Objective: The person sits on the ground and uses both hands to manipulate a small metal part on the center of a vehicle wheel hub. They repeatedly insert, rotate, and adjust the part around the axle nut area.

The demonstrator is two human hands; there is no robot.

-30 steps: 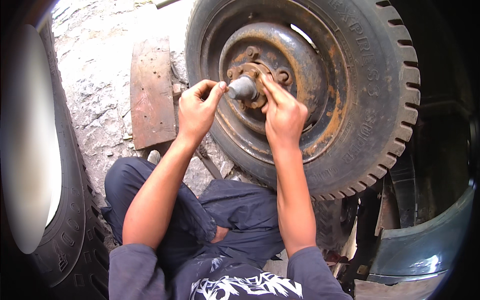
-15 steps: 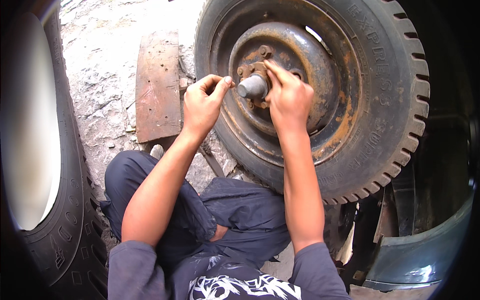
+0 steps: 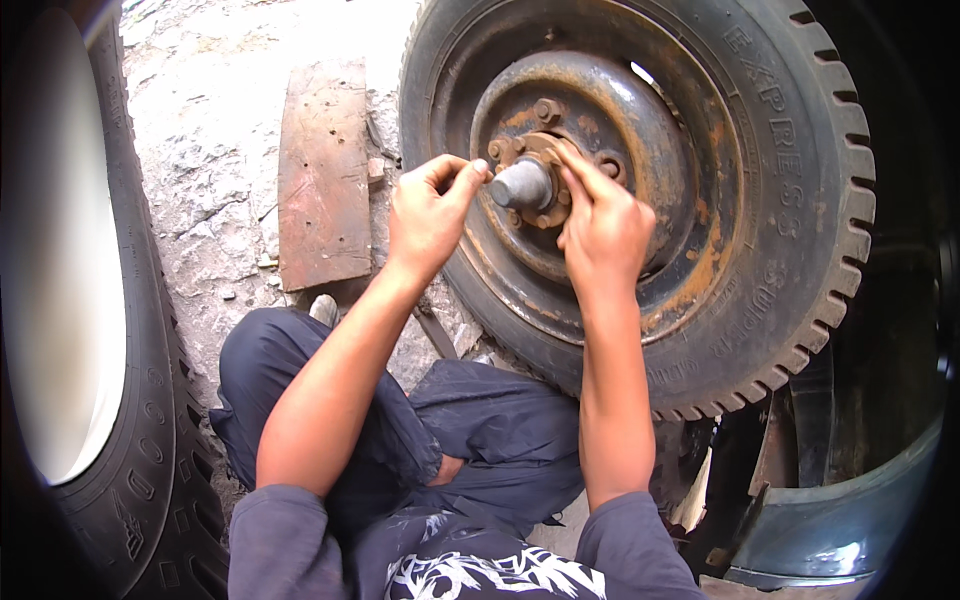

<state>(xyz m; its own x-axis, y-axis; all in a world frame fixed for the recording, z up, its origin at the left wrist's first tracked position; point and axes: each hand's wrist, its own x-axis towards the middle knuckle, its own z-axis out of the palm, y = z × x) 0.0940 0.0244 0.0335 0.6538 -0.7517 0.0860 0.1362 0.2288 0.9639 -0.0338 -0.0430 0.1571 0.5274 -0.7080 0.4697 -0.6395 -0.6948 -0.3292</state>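
Observation:
A big wheel (image 3: 715, 235) with a black, block-treaded tyre and a rusty dark rim stands in front of me. From its middle juts a grey rounded hub cap (image 3: 522, 184), ringed by a rusty bolted flange (image 3: 541, 146). My right hand (image 3: 610, 222) is at the flange's right side, fingers bent together and tips against its edge; what they pinch is hidden. Just left of the hub cap, my left hand (image 3: 430, 212) is closed, thumb pressed to the index finger. Anything in that pinch is too small to make out.
A curved reddish-brown plate (image 3: 325, 180) with small holes lies on the rough pale ground left of the wheel. Another tyre (image 3: 150, 440) stands close on my left. A bluish-grey curved panel (image 3: 830, 525) is at the lower right, and a flat metal bar (image 3: 435, 333) lies near my legs.
The whole view has shifted slightly, so the wheel sits a little further right and lower. My right fingertips have moved slightly on the flange, showing more of it. The left hand stays pinched.

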